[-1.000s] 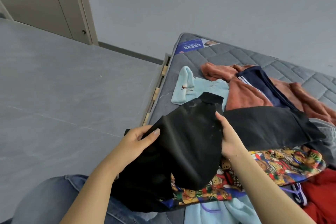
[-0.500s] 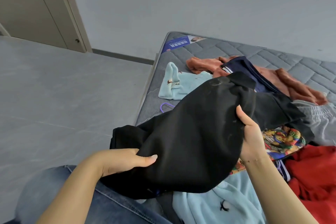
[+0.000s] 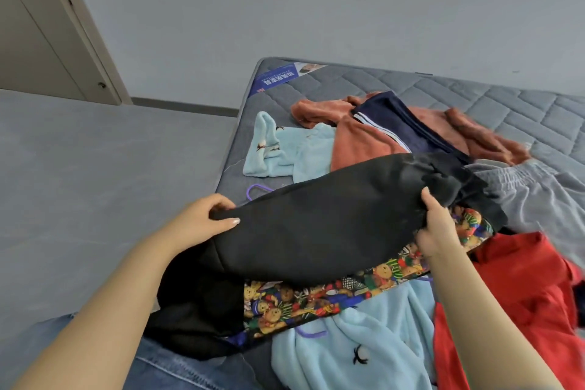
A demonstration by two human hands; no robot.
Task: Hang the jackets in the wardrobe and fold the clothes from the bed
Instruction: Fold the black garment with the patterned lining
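A black garment point(image 3: 319, 225) is stretched across the near part of the bed. My left hand point(image 3: 202, 218) grips its left end, thumb on top. Its right end is gripped by my right hand point(image 3: 438, 225). Part of the black cloth hangs down onto my lap at the lower left. Under it lies a bear-print garment point(image 3: 316, 298). A light blue fleece piece point(image 3: 357, 348) and a red garment point(image 3: 512, 304) lie nearer to me on the right.
Further back on the grey quilted mattress point(image 3: 506, 108) lie a rust-orange garment point(image 3: 364, 142), a navy one point(image 3: 399, 123), a second light blue piece point(image 3: 285, 152) and grey trousers point(image 3: 535, 196). A purple hanger point(image 3: 256, 190) pokes out. A door point(image 3: 34, 51) stands at far left.
My hands have moved apart and pulled the black garment out lengthwise. My left hand rose and my right hand shifted right. The bear-print garment shows again below it.
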